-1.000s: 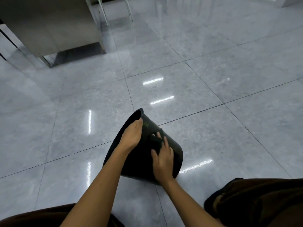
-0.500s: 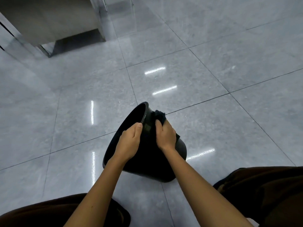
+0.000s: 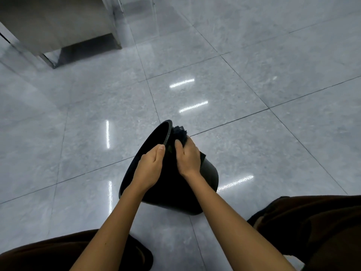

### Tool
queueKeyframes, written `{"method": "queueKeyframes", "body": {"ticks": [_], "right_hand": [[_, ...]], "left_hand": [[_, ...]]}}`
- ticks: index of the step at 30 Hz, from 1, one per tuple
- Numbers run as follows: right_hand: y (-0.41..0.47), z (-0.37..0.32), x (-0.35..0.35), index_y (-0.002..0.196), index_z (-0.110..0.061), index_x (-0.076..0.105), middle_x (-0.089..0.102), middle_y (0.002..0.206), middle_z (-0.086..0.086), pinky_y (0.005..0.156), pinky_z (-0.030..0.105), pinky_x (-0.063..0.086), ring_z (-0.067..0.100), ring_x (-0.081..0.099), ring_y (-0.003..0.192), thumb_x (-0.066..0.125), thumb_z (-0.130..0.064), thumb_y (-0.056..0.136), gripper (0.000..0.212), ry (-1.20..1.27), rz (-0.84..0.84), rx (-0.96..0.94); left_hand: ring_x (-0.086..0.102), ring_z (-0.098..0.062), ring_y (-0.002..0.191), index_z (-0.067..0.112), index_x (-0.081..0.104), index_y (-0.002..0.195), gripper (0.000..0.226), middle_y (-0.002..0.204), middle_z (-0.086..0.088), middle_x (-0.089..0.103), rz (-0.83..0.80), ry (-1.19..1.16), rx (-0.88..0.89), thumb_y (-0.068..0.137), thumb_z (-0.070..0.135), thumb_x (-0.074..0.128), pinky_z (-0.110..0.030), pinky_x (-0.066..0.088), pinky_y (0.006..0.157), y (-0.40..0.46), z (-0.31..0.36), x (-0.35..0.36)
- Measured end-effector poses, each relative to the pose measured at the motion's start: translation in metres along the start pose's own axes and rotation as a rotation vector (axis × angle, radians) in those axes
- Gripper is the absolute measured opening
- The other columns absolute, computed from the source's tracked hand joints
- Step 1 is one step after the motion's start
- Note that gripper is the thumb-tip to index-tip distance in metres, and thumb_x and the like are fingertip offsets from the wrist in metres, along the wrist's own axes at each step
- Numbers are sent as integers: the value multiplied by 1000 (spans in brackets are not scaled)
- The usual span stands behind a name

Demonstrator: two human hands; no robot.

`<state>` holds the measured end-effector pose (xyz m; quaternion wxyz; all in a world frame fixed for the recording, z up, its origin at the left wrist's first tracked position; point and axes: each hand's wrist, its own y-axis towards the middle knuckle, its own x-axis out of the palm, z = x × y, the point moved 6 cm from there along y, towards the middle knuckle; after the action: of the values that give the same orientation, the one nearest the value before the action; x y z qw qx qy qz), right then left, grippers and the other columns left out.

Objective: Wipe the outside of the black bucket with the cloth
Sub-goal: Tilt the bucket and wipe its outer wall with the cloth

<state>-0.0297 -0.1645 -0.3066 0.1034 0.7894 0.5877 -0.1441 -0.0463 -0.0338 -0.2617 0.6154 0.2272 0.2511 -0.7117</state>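
A black bucket [image 3: 210, 173] lies tilted on the grey tiled floor, its open mouth facing left. My left hand [image 3: 150, 169] grips the bucket's rim and upper wall. A dark cloth [image 3: 180, 133] is bunched against the outer wall just below the rim, and my right hand [image 3: 188, 158] presses on it, fingers curled over the cloth. Part of the cloth sticks out past my fingertips; the rest is hidden under the hand.
Glossy grey floor tiles [image 3: 273, 65] stretch all around. A metal cabinet on legs [image 3: 58, 22] stands at the far left. My knees in dark brown trousers [image 3: 312, 227] sit at the bottom left and right.
My right hand slid the cloth from the bucket's lower wall up to just under the rim. My left hand stayed on the rim. The view tipped downward slightly.
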Motion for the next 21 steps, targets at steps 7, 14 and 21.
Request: {"method": "queueKeyframes", "body": {"ticks": [7, 14, 21], "right_hand": [[-19, 130, -41, 123, -8, 57, 61, 125, 19, 100, 42, 38, 37, 54, 116, 27, -44, 96, 54, -71, -25, 703], [31, 54, -19, 120, -14, 59, 60, 128, 16, 97, 40, 39, 34, 54, 116, 27, -48, 92, 55, 6, -182, 550], [-35, 27, -9, 133, -18, 50, 61, 128, 1, 101, 37, 42, 19, 56, 117, 37, -42, 90, 51, 2, 31, -56]], "left_hand": [[53, -20, 64, 18, 49, 75, 47, 73, -17, 54, -39, -4, 54, 96, 55, 27, -42, 45, 62, -6, 1, 4], [40, -6, 52, 32, 41, 66, 42, 58, 7, 41, -38, 46, 112, 93, 60, 27, -36, 37, 54, -12, 11, 11], [64, -22, 78, 14, 63, 86, 42, 80, -5, 68, -74, -43, -58, 91, 43, 33, -45, 51, 75, -14, -23, -14]]}}
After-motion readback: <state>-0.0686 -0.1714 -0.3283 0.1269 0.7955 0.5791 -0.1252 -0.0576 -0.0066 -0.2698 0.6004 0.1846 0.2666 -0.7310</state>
